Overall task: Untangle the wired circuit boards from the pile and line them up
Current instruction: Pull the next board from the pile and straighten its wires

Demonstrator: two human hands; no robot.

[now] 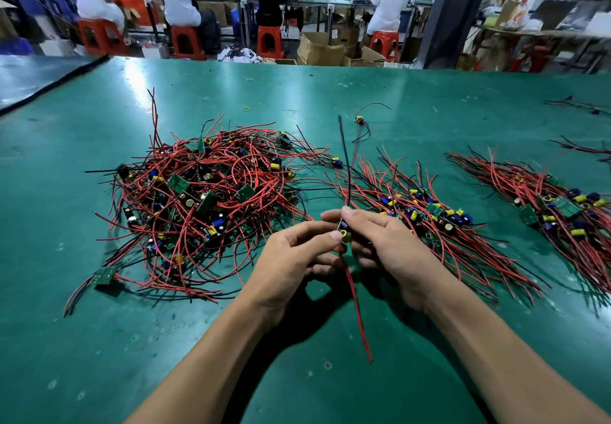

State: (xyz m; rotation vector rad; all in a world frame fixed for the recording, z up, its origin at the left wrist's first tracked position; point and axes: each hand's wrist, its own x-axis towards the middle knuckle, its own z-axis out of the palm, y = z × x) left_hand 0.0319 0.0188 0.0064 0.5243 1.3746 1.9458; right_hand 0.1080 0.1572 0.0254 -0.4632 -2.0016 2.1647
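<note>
A tangled pile of small green circuit boards with red and black wires [201, 198] lies on the green mat, left of centre. My left hand [294, 258] and my right hand [383, 245] meet above the mat and both pinch one small circuit board [344, 230]. Its black wire stands up and away from me; its red wire hangs down toward me. To the right lies a lined-up row of boards [426, 215], and a second row [562, 212] lies farther right.
One lone wired board [360, 121] sits beyond the rows, and loose black wires [575, 104] lie at the far right. The green mat [396, 99] ends at a far edge; beyond it people sit on red stools at benches among cardboard boxes.
</note>
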